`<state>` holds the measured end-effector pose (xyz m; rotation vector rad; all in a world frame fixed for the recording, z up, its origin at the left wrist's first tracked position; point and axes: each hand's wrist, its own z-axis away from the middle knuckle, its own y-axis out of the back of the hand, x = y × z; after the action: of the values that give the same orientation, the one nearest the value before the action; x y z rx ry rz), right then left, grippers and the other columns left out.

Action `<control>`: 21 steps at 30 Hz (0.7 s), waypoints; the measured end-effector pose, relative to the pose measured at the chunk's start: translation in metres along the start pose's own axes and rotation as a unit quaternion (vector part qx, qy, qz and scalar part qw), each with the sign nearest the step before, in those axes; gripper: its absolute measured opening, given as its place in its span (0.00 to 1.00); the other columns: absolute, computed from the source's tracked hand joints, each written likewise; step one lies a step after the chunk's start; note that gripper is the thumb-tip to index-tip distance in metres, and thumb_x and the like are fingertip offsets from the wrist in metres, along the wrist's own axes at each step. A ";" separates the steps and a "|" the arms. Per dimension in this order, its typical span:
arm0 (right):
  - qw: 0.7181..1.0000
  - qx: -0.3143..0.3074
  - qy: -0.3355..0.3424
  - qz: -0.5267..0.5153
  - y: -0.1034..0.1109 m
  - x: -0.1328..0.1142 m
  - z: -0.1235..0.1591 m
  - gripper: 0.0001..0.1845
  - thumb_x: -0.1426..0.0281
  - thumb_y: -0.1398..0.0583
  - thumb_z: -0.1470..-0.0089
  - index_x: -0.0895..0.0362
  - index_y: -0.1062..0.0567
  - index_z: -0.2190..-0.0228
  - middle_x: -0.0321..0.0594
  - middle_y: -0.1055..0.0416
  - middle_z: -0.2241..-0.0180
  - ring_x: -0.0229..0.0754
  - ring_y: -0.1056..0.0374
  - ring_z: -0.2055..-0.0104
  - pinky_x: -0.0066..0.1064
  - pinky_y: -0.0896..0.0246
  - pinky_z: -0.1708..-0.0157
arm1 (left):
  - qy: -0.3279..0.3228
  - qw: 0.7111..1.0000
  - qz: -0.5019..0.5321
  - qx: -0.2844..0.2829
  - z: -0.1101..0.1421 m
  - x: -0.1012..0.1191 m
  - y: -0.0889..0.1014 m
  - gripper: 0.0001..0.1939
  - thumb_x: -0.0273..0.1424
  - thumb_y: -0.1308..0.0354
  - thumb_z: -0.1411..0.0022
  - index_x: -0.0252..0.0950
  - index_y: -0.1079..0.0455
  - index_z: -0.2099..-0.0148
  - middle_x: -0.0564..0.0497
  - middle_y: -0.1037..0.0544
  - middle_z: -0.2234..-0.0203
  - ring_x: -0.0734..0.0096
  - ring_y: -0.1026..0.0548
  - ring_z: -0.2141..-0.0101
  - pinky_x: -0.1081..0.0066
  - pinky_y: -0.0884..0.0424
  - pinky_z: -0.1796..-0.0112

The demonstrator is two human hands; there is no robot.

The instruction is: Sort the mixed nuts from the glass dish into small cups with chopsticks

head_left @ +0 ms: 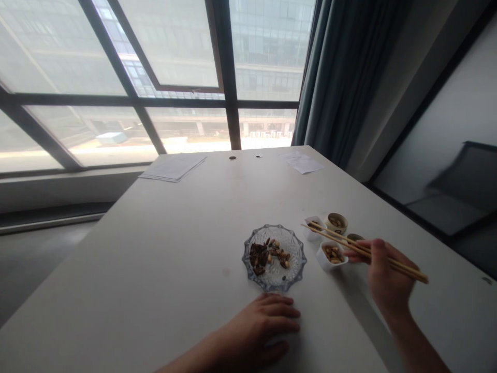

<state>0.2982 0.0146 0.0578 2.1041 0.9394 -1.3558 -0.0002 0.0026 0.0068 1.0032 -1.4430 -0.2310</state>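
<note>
My right hand point(388, 274) is closed around a pair of wooden chopsticks point(404, 267), whose tips reach over a small white cup point(310, 234) with dark bits in it. Nearer to me stands another white cup point(329, 265) holding brown pieces. Behind them is a round cup point(336, 219) with pale pieces, and one more round cup point(355, 238) is partly hidden by the chopsticks and my fingers. My left hand point(267, 321) lies on the table with fingers stretched, just in front of a scalloped glass plate point(289, 248). Mixed nuts or seeds and dark pieces lie on the plate.
The white table point(174, 243) stretches toward a large framed window point(229, 103). Paper stacks lie at its far left point(174, 168) and a paper sheet point(303, 161) at its far right. A dark curtain point(337, 77) hangs behind, and a dark chair point(466, 176) shows at right.
</note>
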 end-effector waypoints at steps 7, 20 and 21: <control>0.981 -0.185 -0.037 -0.036 -0.026 0.019 0.031 0.22 0.50 0.35 0.37 0.55 0.18 0.69 0.43 0.17 0.75 0.47 0.19 0.76 0.32 0.21 0.76 | 0.012 1.000 -0.006 -0.010 -0.001 0.004 0.002 0.19 0.30 0.38 0.33 0.44 0.26 0.40 0.45 0.21 0.39 0.51 0.29 0.35 0.52 0.35 0.34; 0.984 -0.167 -0.052 -0.019 -0.037 0.027 0.041 0.24 0.49 0.36 0.37 0.56 0.18 0.71 0.46 0.17 0.75 0.51 0.18 0.74 0.35 0.19 0.76 | 0.008 1.000 -0.008 -0.004 0.000 0.001 0.000 0.21 0.30 0.37 0.33 0.44 0.27 0.40 0.47 0.21 0.39 0.52 0.29 0.35 0.53 0.35 0.34; 0.986 -0.159 -0.047 -0.019 -0.037 0.025 0.042 0.24 0.49 0.37 0.36 0.56 0.18 0.71 0.45 0.17 0.75 0.51 0.18 0.75 0.35 0.20 0.76 | 0.009 1.000 -0.007 -0.001 0.000 0.001 0.000 0.21 0.30 0.37 0.34 0.45 0.26 0.40 0.47 0.21 0.39 0.52 0.29 0.35 0.53 0.35 0.34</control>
<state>0.2523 0.0171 0.0176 1.7780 1.0819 -1.2195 0.0003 0.0017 0.0074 1.0123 -1.4200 -0.2342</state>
